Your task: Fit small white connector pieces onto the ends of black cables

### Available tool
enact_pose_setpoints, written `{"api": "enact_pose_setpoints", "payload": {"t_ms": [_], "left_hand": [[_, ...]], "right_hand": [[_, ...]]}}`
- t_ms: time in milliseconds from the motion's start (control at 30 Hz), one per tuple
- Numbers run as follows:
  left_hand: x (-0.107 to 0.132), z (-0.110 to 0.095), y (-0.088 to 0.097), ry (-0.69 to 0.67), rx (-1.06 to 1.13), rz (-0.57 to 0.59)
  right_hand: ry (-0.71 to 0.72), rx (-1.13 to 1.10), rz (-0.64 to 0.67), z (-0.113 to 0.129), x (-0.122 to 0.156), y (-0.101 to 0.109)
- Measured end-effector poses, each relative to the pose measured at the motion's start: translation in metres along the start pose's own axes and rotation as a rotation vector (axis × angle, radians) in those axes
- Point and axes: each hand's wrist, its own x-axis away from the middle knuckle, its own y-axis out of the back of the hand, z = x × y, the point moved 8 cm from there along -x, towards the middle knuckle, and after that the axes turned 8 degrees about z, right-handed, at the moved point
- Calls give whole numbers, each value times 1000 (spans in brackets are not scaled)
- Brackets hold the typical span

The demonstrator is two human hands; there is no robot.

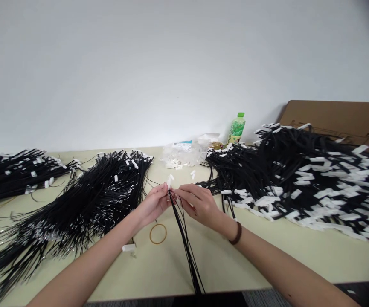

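My left hand (155, 203) is closed in a pinch around a white plastic connector (169, 182) that sticks up above the fingertips. From it a thin bundle of black wires (184, 238) hangs down toward the table's front edge. The fingers of my right hand (202, 205) are pinched on a black wire just below the connector, close beside the left fingertips. Fingers partly hide the exact spot where wire and connector meet. A few loose white connectors (193, 174) lie just beyond the hands.
Heaps of black wires (107, 192) with silvery ends cover the left side. A large pile of white-tipped black cables (299, 170) fills the right, before a cardboard box (338, 115). At the back are a plastic bag (184, 153) and a bottle (236, 128). A rubber band (158, 234) lies nearby.
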Motion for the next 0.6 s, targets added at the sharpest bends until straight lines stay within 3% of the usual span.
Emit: {"api": "enact_pose_setpoints", "payload": {"t_ms": [367, 600], "left_hand": [[0, -1, 5, 8, -34, 8], [0, -2, 10, -20, -50, -30]], "right_hand": [[-270, -202, -220, -22, 5, 31], [-391, -363, -503, -43, 6, 61]]}}
